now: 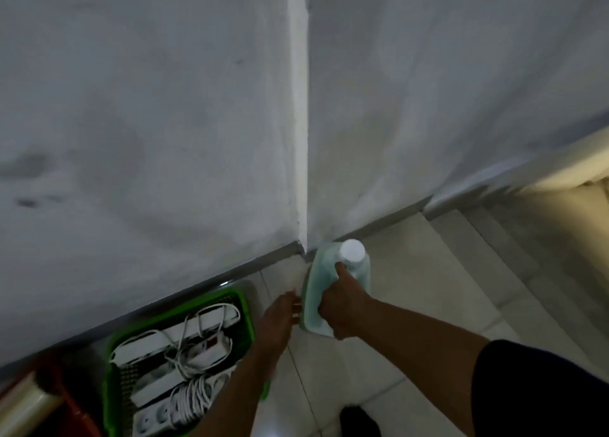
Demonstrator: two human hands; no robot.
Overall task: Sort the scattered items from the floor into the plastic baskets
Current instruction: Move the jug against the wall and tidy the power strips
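A pale green plastic jug (318,285) with a white cap (352,249) is held above the tiled floor near the wall corner. My right hand (342,301) is wrapped around its handle, thumb pointing up toward the cap. My left hand (280,318) reaches in from the left, fingers apart, fingertips at the jug's left side. A green plastic basket (245,308) sits against the wall at the lower left, filled with white power strips and coiled white cables (184,370). A red basket (75,410) at the bottom left corner holds a clear roll of film (26,407).
Two grey walls meet at a white corner strip (298,140), with a dark skirting (184,288) along the floor. Pale floor tiles (428,271) stretch to the right toward a lit doorway. A dark shape (359,420) shows at the bottom edge.
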